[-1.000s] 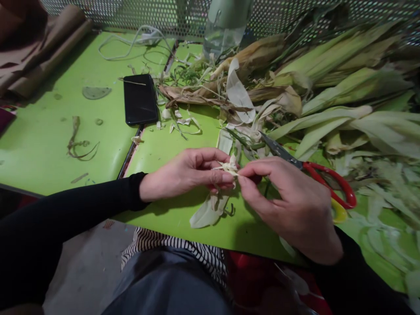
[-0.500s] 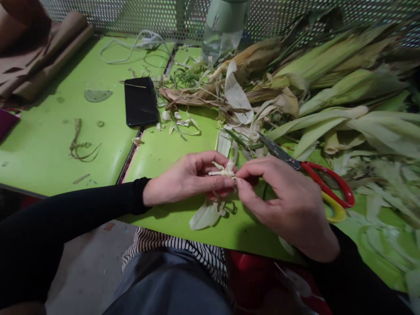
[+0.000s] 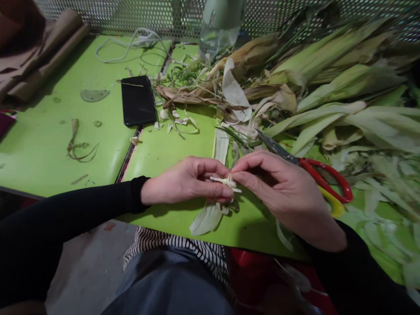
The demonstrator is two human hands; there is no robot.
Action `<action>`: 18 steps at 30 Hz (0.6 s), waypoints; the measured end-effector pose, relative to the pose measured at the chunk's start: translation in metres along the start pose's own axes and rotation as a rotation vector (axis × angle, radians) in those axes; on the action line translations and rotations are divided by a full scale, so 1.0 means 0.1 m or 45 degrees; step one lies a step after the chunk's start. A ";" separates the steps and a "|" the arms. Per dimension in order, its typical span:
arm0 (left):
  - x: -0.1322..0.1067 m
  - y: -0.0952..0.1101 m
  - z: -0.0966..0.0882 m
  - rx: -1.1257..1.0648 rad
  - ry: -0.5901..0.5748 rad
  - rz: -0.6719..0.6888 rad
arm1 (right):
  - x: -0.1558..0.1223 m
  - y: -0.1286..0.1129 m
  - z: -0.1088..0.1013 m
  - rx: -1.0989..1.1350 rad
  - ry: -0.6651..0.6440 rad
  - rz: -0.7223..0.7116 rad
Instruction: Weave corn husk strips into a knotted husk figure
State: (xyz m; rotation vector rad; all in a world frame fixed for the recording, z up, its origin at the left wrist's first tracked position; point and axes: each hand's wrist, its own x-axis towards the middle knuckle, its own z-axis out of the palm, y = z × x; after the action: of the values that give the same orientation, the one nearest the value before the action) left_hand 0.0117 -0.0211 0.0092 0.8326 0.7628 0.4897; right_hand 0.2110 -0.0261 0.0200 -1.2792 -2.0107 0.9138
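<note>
A small knotted piece of pale corn husk [image 3: 227,181] is pinched between the thumb and fingers of my left hand [image 3: 188,181]. Thumb and forefinger of my right hand [image 3: 285,192] close on the same piece at its upper right end. Beneath my left hand a flat strip of husk [image 3: 206,220] lies on the green table [image 3: 164,155]. Another pale strip [image 3: 221,144] lies just beyond my fingers. Scissors with red and yellow handles [image 3: 328,175] lie behind and to the right of my right hand, their blades partly among husk scraps.
Corn husks [image 3: 354,83] are heaped at the back right, with shredded strips [image 3: 377,205] below. A water bottle [image 3: 220,30] stands by the perforated screen [image 3: 131,15]. A black phone [image 3: 138,100], a white cable [image 3: 114,50], a protractor [image 3: 94,95] and brown paper [image 3: 39,57] lie leftward.
My right hand's fingertips have shifted slightly up and left, over the knotted piece. That piece has turned in my left fingers, which sit slightly lower. The whole view has drifted a little.
</note>
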 end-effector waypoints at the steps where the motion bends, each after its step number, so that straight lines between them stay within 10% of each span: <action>1: 0.00 0.00 0.01 0.001 -0.008 -0.007 | 0.00 0.00 0.00 0.001 0.004 0.011; 18: 0.01 -0.05 0.02 -0.064 0.044 0.045 | 0.00 0.03 0.03 -0.218 0.122 -0.273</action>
State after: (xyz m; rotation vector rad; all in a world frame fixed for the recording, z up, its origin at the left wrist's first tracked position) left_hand 0.0149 -0.0242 0.0058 0.7935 0.7655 0.5544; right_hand 0.2101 -0.0260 0.0154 -1.1442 -2.1364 0.5804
